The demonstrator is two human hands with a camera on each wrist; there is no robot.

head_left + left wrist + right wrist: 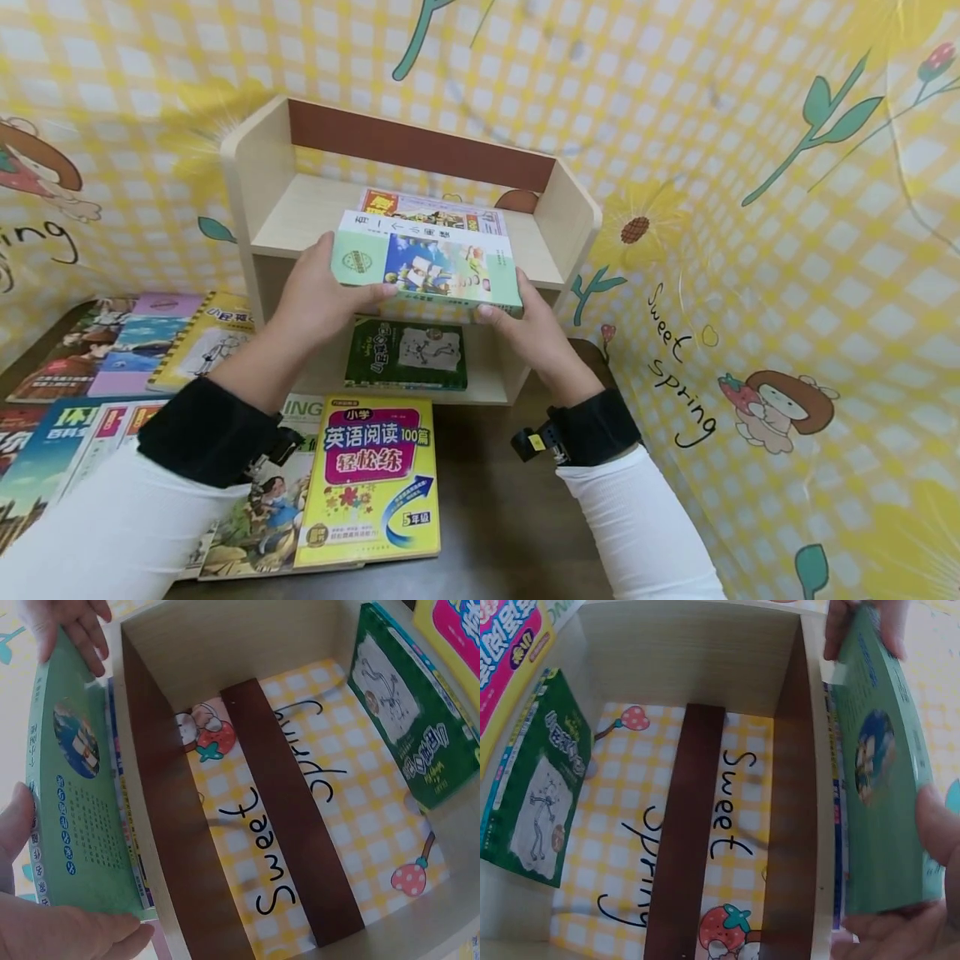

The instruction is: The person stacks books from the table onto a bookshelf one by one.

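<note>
Both hands hold a light-green paperback [427,268] level at the front edge of the upper shelf of a small wooden bookshelf [264,158]. L hand [318,292] grips the book's left end, thumb along the lower cover edge, fingers curled underneath; R hand [528,329] pinches the right front corner, thumb on the edge, rest of the fingers below. In the wrist views the book's back cover faces down w/ fingertips curled over its far end. The book sits over a second book w/ an orange-red cover [431,210] that lies flat on the upper shelf, toward its middle; can't tell if the two touch. On the lower shelf a dark-green book [408,354] lies flat, near the front edge. The shelf unit stands at the back of a dark table [502,517], against a yellow checked backdrop [750,208]. Just in front of the unit lies a yellow English reading workbook [371,479]; more picture books [142,342] are spread along the table's left side, partly under the L forearm.
</note>
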